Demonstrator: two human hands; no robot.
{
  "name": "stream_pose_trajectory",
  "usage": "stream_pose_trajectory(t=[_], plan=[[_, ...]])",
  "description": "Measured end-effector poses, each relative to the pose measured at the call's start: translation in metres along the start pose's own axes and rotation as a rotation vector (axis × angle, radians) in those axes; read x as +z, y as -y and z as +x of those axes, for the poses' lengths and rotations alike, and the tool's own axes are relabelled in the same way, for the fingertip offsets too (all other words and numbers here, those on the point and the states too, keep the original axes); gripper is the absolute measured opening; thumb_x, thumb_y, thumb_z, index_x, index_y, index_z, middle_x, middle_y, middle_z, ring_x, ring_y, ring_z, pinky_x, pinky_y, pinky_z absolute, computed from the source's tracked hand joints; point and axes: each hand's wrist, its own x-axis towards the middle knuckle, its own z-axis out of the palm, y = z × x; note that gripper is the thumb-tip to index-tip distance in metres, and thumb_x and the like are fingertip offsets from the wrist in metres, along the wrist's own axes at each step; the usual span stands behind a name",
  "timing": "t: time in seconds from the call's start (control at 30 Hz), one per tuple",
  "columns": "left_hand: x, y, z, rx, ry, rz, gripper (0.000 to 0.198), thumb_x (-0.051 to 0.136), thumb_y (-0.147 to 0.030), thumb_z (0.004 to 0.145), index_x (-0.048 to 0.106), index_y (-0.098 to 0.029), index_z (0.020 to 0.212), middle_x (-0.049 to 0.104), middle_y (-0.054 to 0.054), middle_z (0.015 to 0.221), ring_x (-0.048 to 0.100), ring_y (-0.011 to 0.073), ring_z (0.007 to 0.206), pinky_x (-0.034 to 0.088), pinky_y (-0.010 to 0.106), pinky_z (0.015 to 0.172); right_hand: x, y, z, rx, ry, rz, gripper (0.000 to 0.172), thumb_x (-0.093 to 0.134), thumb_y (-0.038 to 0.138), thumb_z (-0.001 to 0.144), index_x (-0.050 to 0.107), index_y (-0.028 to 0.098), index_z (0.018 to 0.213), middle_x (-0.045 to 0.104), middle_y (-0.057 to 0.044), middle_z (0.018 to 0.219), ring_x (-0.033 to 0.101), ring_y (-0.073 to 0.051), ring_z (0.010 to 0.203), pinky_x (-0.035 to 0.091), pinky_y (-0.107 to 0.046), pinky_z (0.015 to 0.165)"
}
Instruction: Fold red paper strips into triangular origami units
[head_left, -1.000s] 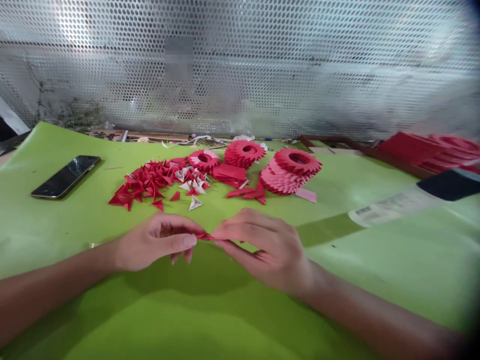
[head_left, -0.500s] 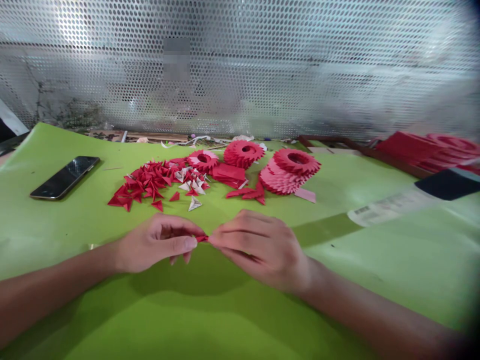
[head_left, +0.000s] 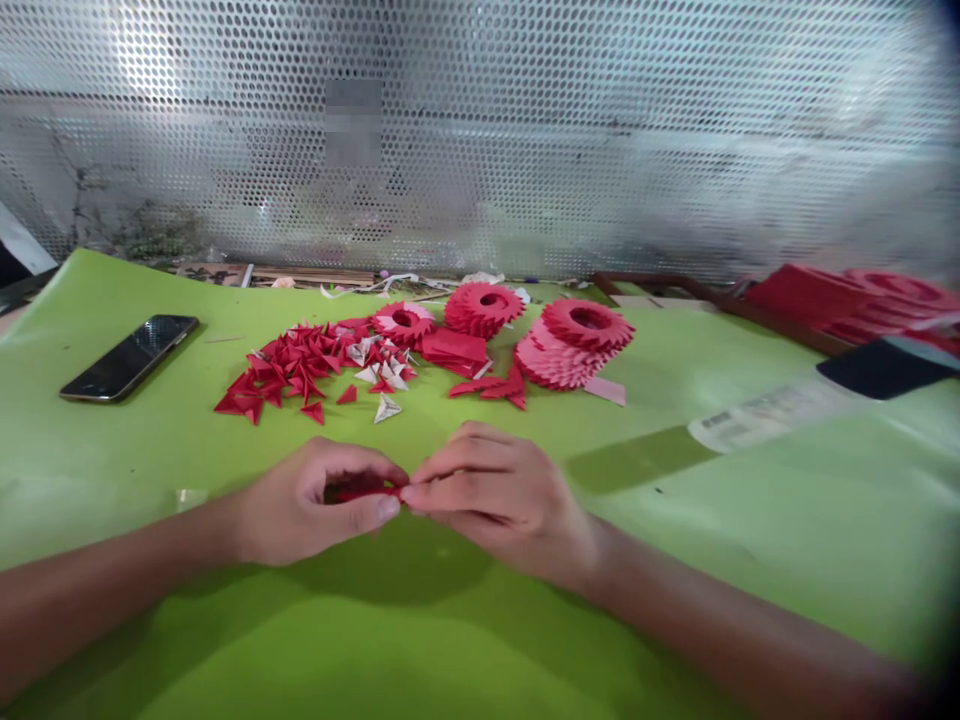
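A small piece of red folded paper (head_left: 367,493) is pinched between my two hands, most of it hidden by the fingers. My left hand (head_left: 311,505) grips it between thumb and fingers. The fingertips of my right hand (head_left: 487,490) are closed on its right end. Beyond the hands lies a heap of red folded paper triangles (head_left: 300,362), with white printed triangles (head_left: 386,372) at its right side. A stack of flat red paper pieces (head_left: 455,350) sits to the right of the heap, with several red folded strips (head_left: 491,388) in front.
Ring-shaped folded-paper pieces stand behind: a small ring (head_left: 403,322), a red ring (head_left: 484,308) and a taller pink and red one (head_left: 574,345). A phone (head_left: 129,358) lies left. At right are a clear-and-black object (head_left: 780,405) and red paper items (head_left: 832,300). A perforated metal panel (head_left: 480,130) rises behind.
My hands have drawn slightly closer together and shifted a little down. The red paper now extends further into my left hand's grip, and my right hand has moved slightly left.
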Motion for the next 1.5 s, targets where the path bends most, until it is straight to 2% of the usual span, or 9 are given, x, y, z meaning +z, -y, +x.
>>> stream_pose_trajectory(t=[0.27,0.8,0.9,1.07,1.1,1.2,1.33,1.43,1.5], plan=[[0.004,-0.003,0.000,0.071,-0.117,0.029,0.030,0.061,-0.042,0.094,0.075,-0.017,0.101,0.068,0.006,0.076,0.054,0.0136,0.059,0.039,0.021,0.048,-0.005,-0.008,-0.003,-0.067,-0.058,-0.098,0.008,0.066,0.015,0.091,0.071,0.020,0.094,0.074,-0.003,0.086,0.065,-0.012,0.070,0.053,-0.025,0.063],[0.003,0.000,-0.001,0.007,-0.002,-0.020,0.034,0.058,-0.045,0.096,0.071,-0.016,0.111,0.070,0.008,0.089,0.060,0.0140,0.066,0.046,0.021,0.054,0.004,-0.004,-0.003,0.016,-0.049,0.010,0.007,0.066,0.018,0.093,0.072,0.019,0.088,0.074,-0.004,0.086,0.066,-0.011,0.073,0.054,-0.024,0.065],[0.001,0.001,0.001,-0.021,-0.080,-0.075,0.041,0.056,-0.048,0.097,0.064,-0.020,0.126,0.068,0.007,0.088,0.060,0.0143,0.066,0.048,0.022,0.054,-0.007,-0.011,0.000,0.165,-0.024,0.061,0.008,0.066,0.023,0.093,0.073,0.021,0.092,0.074,-0.002,0.083,0.066,-0.011,0.068,0.053,-0.022,0.056],[-0.003,0.005,0.002,-0.037,-0.152,-0.063,0.043,0.050,-0.048,0.099,0.060,-0.022,0.132,0.067,0.008,0.099,0.061,0.0135,0.065,0.050,0.023,0.054,-0.050,-0.049,0.002,0.710,-0.088,-0.093,0.021,0.064,0.040,0.091,0.075,0.022,0.093,0.073,-0.003,0.080,0.060,-0.013,0.057,0.044,-0.025,0.046],[-0.003,0.004,0.001,-0.055,-0.135,-0.036,0.043,0.050,-0.048,0.099,0.061,-0.022,0.130,0.067,0.008,0.097,0.061,0.0140,0.066,0.049,0.023,0.054,-0.058,-0.058,0.002,0.775,-0.088,-0.128,0.025,0.063,0.042,0.091,0.075,0.021,0.090,0.071,-0.003,0.073,0.058,-0.014,0.054,0.043,-0.026,0.046],[0.000,0.000,-0.001,-0.074,-0.070,0.146,0.038,0.050,-0.047,0.099,0.069,-0.020,0.118,0.070,0.008,0.089,0.062,0.0156,0.065,0.044,0.022,0.051,-0.069,-0.075,-0.001,0.911,0.154,-0.338,0.030,0.059,0.045,0.091,0.075,0.021,0.085,0.064,-0.002,0.061,0.050,-0.013,0.045,0.034,-0.027,0.044],[0.008,-0.008,-0.004,0.162,0.002,0.526,0.025,0.052,-0.032,0.099,0.073,-0.020,0.107,0.074,0.006,0.086,0.066,0.0178,0.070,0.046,0.026,0.062,-0.058,-0.071,-0.001,0.816,0.319,-0.768,0.027,0.063,0.042,0.088,0.074,0.022,0.102,0.067,-0.004,0.065,0.051,-0.016,0.047,0.026,-0.027,0.045],[0.009,-0.009,-0.004,0.361,0.033,0.790,0.023,0.052,-0.023,0.097,0.073,-0.018,0.106,0.076,0.007,0.088,0.068,0.0207,0.073,0.047,0.030,0.067,-0.044,-0.057,0.002,0.737,0.351,-0.766,0.031,0.057,0.043,0.093,0.072,0.021,0.108,0.068,-0.005,0.064,0.054,-0.018,0.048,0.026,-0.027,0.044],[0.005,-0.008,-0.003,0.387,-0.023,0.922,0.024,0.051,-0.024,0.098,0.073,-0.017,0.107,0.076,0.009,0.090,0.069,0.0220,0.072,0.047,0.030,0.065,-0.037,-0.046,0.006,0.684,0.366,-0.710,0.029,0.054,0.039,0.095,0.073,0.021,0.107,0.072,-0.006,0.072,0.060,-0.019,0.055,0.031,-0.026,0.046]])
